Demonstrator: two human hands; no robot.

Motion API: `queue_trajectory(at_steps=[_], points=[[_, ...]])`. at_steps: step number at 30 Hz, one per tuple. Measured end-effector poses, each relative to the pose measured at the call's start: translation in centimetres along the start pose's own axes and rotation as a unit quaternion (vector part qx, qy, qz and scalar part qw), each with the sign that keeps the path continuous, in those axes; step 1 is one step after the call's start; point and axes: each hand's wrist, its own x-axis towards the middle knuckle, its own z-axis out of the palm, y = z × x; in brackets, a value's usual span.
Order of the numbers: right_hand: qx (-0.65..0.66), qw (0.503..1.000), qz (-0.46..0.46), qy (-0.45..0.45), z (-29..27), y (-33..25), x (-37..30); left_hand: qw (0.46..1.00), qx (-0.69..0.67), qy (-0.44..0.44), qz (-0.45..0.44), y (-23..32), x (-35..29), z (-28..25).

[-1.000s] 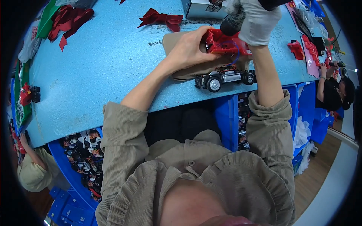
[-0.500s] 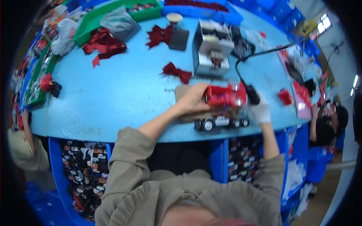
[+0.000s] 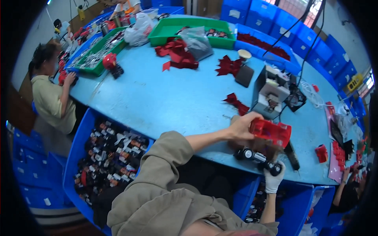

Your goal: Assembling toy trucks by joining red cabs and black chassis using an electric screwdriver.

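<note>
right of centre, i've got the left hand (image 3: 242, 128) clamped on a red plastic truck body (image 3: 272, 131), white-gloved right hand (image 3: 273, 180) gripping the black wheeled chassis (image 3: 258, 157) below; the pair look unjoined.

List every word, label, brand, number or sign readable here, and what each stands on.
No text is readable.
White labels on the stacked blue bins: too small and blurred.
White plastic bag: any print too blurred.
Red shell and wheeled chassis: no readable marking.
</note>
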Motion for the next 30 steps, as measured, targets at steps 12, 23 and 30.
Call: queue_trajectory(at_steps=[12, 23, 30], points=[[0.016, 0.894, -0.432, -0.122, 17.4, -8.4, 3.5, 0.631, 0.697, -0.339, 0.018, 14.9, -5.7, -10.8], [-0.042, 0.941, -0.281, -0.182, 8.6, -6.5, 4.8, 0.549, 0.821, -0.149, 0.047, 3.3, -12.5, -32.0], [-0.367, 0.91, -0.099, 0.165, -13.7, 7.1, 14.0, 0.672, 0.724, -0.129, -0.089, 4.0, -10.9, -19.5]])
